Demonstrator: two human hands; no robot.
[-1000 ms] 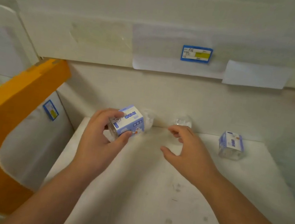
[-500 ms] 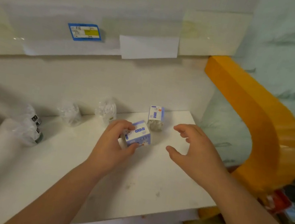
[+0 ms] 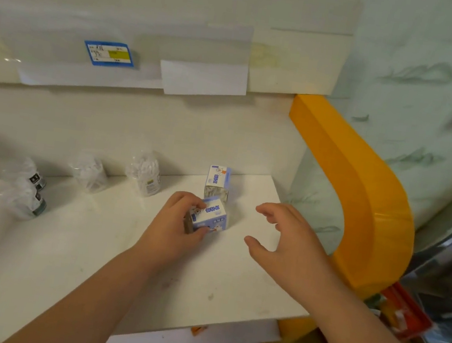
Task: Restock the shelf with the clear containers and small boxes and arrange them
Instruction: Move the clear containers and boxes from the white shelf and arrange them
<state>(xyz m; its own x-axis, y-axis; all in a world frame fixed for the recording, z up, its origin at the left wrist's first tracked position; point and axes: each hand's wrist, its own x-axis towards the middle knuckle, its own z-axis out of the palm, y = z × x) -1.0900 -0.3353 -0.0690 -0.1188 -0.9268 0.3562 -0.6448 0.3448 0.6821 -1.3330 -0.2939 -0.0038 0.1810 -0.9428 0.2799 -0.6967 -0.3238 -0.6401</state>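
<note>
My left hand (image 3: 174, 229) grips a small blue-and-white box (image 3: 210, 215) just in front of a second, upright box (image 3: 217, 183) near the back right of the white shelf (image 3: 91, 254). My right hand (image 3: 287, 242) hovers to the right of the held box, fingers spread and holding nothing. Two clear containers of white sticks (image 3: 144, 173) (image 3: 89, 171) stand along the back wall. Two more clear containers with dark labels (image 3: 25, 172) (image 3: 28, 198) sit at the shelf's left end.
An orange curved shelf end (image 3: 360, 196) rises close on the right. A blue price label (image 3: 109, 53) and white paper strips hang on the shelf edge above. Red-packaged goods (image 3: 402, 315) lie lower right, beyond the shelf's front right corner.
The view swung right, from the shelf's left end to its right end. My left hand carried the box rightward to sit in front of the upright box; my right hand stayed open.
</note>
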